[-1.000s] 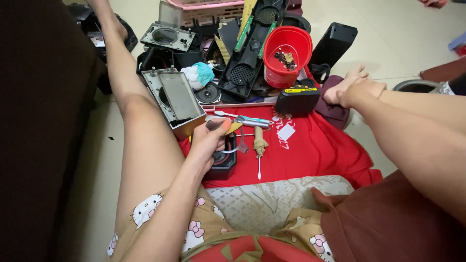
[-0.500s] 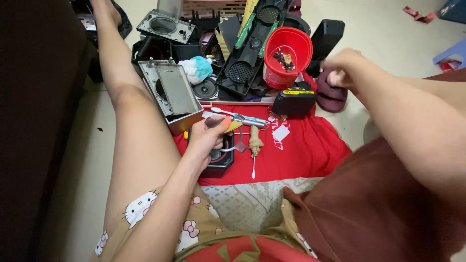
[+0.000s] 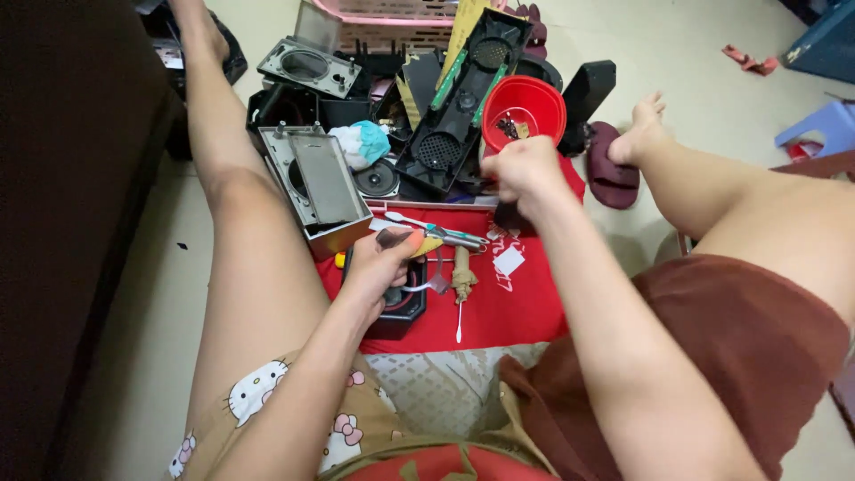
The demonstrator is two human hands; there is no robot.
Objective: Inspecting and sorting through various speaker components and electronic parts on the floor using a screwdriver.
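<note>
My left hand (image 3: 378, 267) is closed around a yellow-handled tool (image 3: 422, 243). It hovers over a small black box (image 3: 403, 309) that lies on the red cloth (image 3: 525, 303) between my legs. My right hand (image 3: 525, 169) is a closed fist above the far edge of the cloth, just in front of a red bowl (image 3: 527, 111) that has small parts in it. I see nothing in that fist. Between my hands lie silver tweezers (image 3: 441, 235) and a wooden-handled pointed tool (image 3: 460, 283).
A grey metal housing (image 3: 321, 187) rests against my left leg. Behind it are a long black speaker panel (image 3: 459, 98), a loose speaker cone (image 3: 377, 180), a white-teal rag (image 3: 361, 142) and a pink basket (image 3: 392, 13). A maroon slipper (image 3: 610, 169) lies by my right foot, and a blue stool (image 3: 824, 125) stands at far right.
My right hand came away from my right foot and swung left to the red bowl, still closed. My left hand stayed over the black box with its tool.
</note>
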